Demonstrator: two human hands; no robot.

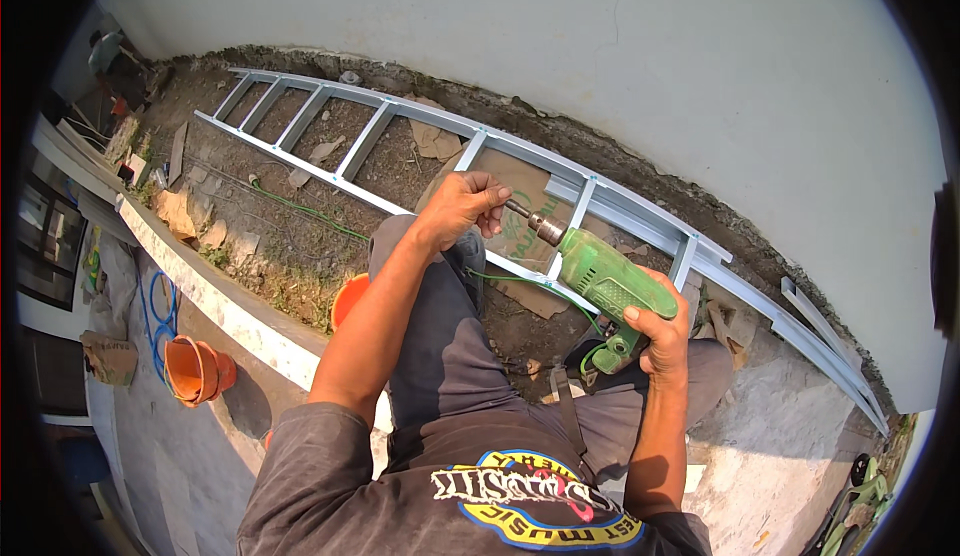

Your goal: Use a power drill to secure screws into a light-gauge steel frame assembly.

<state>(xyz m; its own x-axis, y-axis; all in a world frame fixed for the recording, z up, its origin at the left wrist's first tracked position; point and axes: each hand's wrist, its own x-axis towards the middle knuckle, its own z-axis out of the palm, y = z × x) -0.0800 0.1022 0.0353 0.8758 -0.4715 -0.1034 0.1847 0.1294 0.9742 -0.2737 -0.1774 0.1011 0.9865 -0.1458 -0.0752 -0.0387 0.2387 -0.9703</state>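
The left hand (pixel 460 211) hides the tip of the bit (pixel 516 208); the right hand (pixel 663 331) covers part of the drill (pixel 610 276). The left forearm (pixel 372 301) partly hides an orange object (pixel 347 298). A distant person (pixel 104 52) is too small to make out clearly.

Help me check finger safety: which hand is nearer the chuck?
Left. The left hand is at the tip of the bit, just ahead of the chuck. The right hand is farther, gripping the drill's rear.

Head-worn fisheye, facing down, near hands (pixel 460 212) (pixel 662 330)
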